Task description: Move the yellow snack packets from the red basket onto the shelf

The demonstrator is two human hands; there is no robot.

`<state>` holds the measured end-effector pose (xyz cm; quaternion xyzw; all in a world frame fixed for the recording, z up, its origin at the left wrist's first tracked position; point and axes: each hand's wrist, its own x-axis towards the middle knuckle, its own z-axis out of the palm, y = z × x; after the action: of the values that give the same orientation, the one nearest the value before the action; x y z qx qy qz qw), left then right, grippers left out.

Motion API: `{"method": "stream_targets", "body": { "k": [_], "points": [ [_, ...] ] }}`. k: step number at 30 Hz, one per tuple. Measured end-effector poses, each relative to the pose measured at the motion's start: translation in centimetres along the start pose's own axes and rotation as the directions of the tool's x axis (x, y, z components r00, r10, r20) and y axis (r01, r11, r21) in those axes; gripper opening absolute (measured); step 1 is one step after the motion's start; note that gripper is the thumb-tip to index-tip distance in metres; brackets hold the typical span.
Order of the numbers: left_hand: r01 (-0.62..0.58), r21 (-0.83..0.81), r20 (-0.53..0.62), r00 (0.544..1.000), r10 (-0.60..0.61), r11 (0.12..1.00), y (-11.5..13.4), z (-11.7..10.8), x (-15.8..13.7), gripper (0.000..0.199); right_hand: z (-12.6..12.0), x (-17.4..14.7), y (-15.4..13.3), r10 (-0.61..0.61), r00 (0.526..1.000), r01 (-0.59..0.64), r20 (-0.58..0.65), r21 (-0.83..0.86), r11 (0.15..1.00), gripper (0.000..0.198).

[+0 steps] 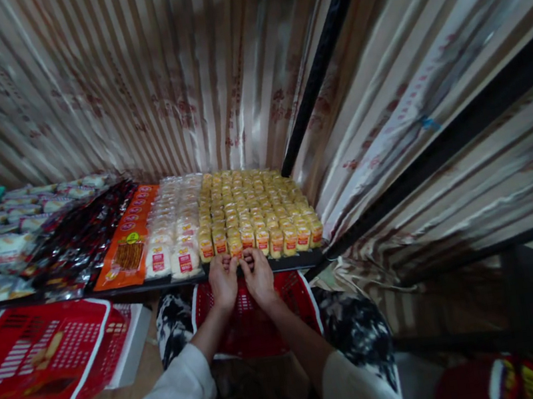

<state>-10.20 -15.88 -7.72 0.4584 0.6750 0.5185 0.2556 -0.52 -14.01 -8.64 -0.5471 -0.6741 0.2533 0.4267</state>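
Note:
My left hand [224, 283] and my right hand [259, 277] meet at the shelf's front edge, with fingers closed and thumbs close together. Between their fingertips is a small yellow wrapped snack [235, 243] with a red-orange label, in the front row. Its lower part is partly covered by my fingers. Around it, many matching yellow packets [250, 195] stand in tight rows running back to the curtain. White round packets [184, 260] with red labels adjoin them on the left. Below my hands, a red basket [253, 343] with a white rim sits between my knees.
Left along the black shelf [313, 258] lie an orange snack bag [126, 242], dark glossy packets [84, 235] and white packets [11, 250]. Another red basket [49, 362] stands at lower left. Dark frame bars [325, 58] slant before the striped curtain [175, 72].

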Motion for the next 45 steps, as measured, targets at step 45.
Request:
{"method": "stream_targets", "body": {
  "k": [45],
  "points": [
    [-0.147,0.068,-0.061,0.987,0.151,0.987,0.1,0.0,-0.6,0.009,-2.1,-6.2,4.1,-0.080,0.996,0.084,0.027,-0.245,0.966,0.030]
  ]
}}
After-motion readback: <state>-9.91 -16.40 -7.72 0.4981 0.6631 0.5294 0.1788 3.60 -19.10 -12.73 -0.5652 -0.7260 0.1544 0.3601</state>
